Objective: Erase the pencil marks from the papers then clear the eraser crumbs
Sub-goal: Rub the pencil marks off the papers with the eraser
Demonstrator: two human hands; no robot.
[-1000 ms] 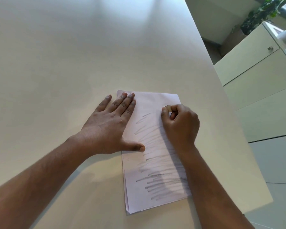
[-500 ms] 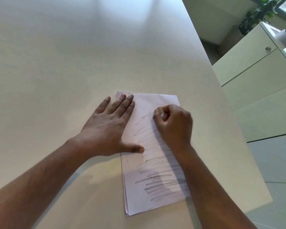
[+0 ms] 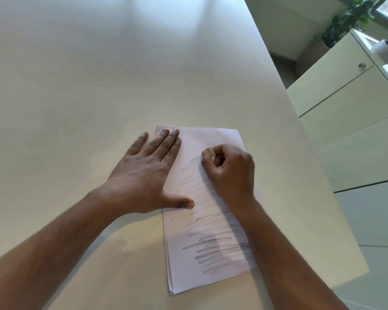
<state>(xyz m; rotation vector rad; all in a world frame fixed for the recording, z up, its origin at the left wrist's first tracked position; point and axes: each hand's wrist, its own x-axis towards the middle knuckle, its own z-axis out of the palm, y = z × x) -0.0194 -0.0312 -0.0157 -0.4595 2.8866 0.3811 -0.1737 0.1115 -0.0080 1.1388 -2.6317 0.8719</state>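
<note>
A small stack of white papers [image 3: 213, 139] lies on the pale table [image 3: 87, 86], its top sheet covered with grey pencil strokes [image 3: 213, 245]. My left hand [image 3: 148, 175] lies flat on the stack's left edge, fingers straight, thumb on the sheet. My right hand [image 3: 230, 173] pinches a small beige eraser [image 3: 210, 151] between thumb and fingers, its tip down on the upper part of the sheet beside the top strokes. The strokes under my right hand and forearm are hidden.
The table's right edge [image 3: 300, 139] runs close past the papers. Beyond it stand pale cabinets [image 3: 345, 104] with metal knobs, and potted plants [image 3: 349, 21] at the far right corner.
My right hand with the eraser slid left across the top of the sheet, away from the paper's right edge. My left hand stays flat in place.
</note>
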